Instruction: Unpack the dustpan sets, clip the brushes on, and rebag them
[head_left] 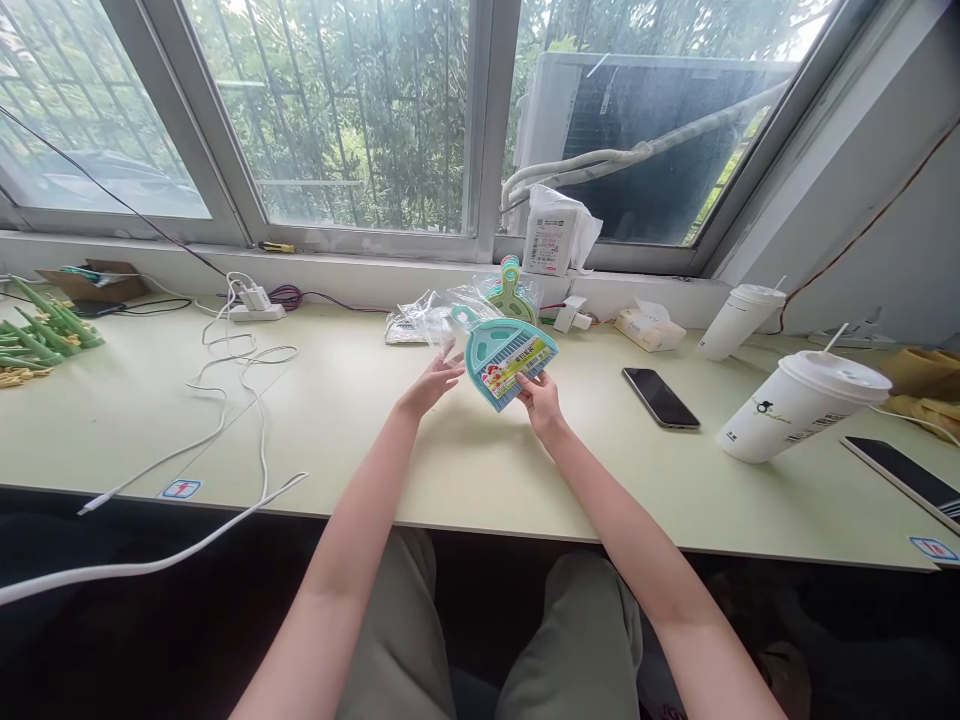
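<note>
A small turquoise dustpan (480, 343) with a blue-bristled brush nested in it is held tilted above the table. Across its front runs a yellow printed label (517, 366). My right hand (541, 402) grips its lower right edge, thumb on the label. On the other side, my left hand (431, 385) has its fingers at a crinkled clear plastic bag (439, 318), which it seems to pinch beside the dustpan. Right behind stand more nested dustpans (511, 292), a green one in front. Flat packaged plastic (403, 328) lies left of them.
White cables (262, 440) trail over the table's left side from a power strip (256, 312). At right are a phone (660, 398), tissue pack (649, 326), two lidded cups (802, 405) (742, 322) and another phone (904, 475). Green artificial plants (45, 335) lie far left.
</note>
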